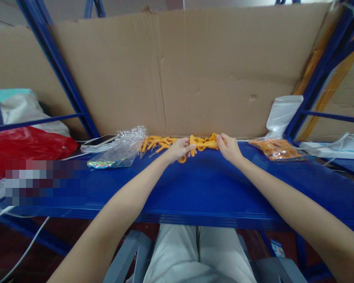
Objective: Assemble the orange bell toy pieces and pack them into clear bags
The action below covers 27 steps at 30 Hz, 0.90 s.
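My left hand (179,150) is closed, thumb and fingers pinching an orange plastic corkscrew handle (192,144). To its right, my right hand (229,148) is closed on the end of an orange plastic corkscrew body (211,144). The two parts meet or overlap between my hands; whether they are joined I cannot tell. Other orange pieces lie right behind, partly hidden by my fingers. A pile of orange corkscrew handles (159,140) with thin metal spirals is left of my left hand. One ring-like orange piece (182,159) shows just below that hand.
A clear plastic bag (122,147) and a phone with white cable (98,145) sit left on the blue shelf (200,188). On the right are a clear bag of orange parts (279,150), a white plastic packet (283,114) and a power strip (333,150). Cardboard (194,74) stands behind.
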Tool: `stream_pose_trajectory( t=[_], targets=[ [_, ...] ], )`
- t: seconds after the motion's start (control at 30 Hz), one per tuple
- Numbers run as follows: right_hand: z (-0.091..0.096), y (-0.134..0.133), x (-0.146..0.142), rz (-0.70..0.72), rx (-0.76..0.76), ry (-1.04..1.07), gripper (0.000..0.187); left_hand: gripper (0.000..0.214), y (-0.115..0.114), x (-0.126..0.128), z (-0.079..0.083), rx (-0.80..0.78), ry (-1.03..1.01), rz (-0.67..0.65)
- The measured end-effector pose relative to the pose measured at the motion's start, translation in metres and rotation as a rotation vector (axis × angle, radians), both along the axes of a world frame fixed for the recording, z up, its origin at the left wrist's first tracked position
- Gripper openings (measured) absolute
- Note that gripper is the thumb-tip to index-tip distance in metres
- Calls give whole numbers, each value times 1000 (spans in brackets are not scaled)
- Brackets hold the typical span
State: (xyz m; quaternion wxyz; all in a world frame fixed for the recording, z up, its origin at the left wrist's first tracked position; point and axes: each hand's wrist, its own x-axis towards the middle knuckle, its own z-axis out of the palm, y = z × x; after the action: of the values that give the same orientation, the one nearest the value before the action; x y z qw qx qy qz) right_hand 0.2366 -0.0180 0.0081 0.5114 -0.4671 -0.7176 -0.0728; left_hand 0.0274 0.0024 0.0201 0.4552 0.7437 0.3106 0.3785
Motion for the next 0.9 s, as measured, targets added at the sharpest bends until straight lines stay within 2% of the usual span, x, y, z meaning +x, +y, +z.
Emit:
stream_pose_trajectory(
  t=[0.23, 0.37, 0.47, 0.7, 0.9],
  targets=[
    [-1, 0, 13, 45, 266, -264, 26, 18, 1, -4, 1, -176, -13, -116],
    [-1, 2, 13, -31, 293, -304, 27, 18, 1, -4, 0, -185, -13, -123],
    [0, 0, 7, -48, 251, -248, 25, 21, 1, -4, -3, -153, -17, -115],
    [10, -13, 1, -41, 18, -74, 23, 19, -4, 2, 1, -120, -86, -74],
    [12, -12, -1, -19, -63, 17, 24, 17, -11, 5, 4, -21, -86, 8]
  ],
)
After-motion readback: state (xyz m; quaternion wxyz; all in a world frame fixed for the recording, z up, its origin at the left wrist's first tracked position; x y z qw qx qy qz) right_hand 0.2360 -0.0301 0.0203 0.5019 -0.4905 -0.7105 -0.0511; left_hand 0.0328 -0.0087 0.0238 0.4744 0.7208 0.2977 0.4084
